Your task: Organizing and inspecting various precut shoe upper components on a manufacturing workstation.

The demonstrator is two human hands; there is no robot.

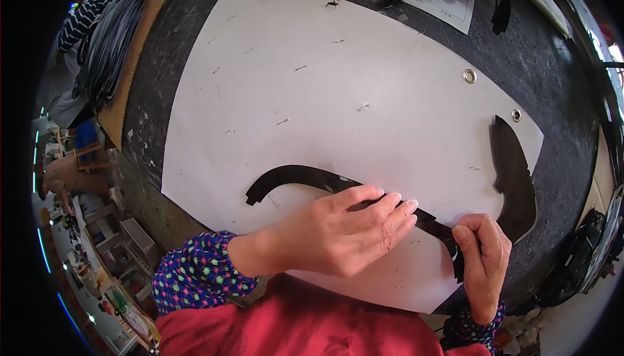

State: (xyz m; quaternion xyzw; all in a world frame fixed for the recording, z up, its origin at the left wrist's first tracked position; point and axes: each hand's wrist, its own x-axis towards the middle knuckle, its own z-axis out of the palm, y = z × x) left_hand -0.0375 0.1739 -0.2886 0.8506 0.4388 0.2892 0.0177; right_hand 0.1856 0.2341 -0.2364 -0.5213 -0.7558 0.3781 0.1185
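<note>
A black strip (296, 174) lies on the white board (312, 128), in the part beside its near edge. The strip is long and narrow, with a dull shine, and it is curved like a bow. Its upper edge looks smooth, while small notches are cut in the lower, inner edge. The left end is cut almost square. Between the two hands there is a small step in the outline; whether this is a second layer, I cannot tell.

The long axis runs roughly along the near edge of the board, sloping down to the right. The left end bends and points to the near edge. The right end also bends down, close to the board's near right corner.

The left hand (348, 232) lies palm down over the middle of the strip and hides it there, with fingers almost straight and close together. The right hand (484, 255) is nearly closed, and its thumb and bent fingers pinch the strip near the right end. Another black piece (513, 177), wider and also curved, lies along the right edge of the board.
</note>
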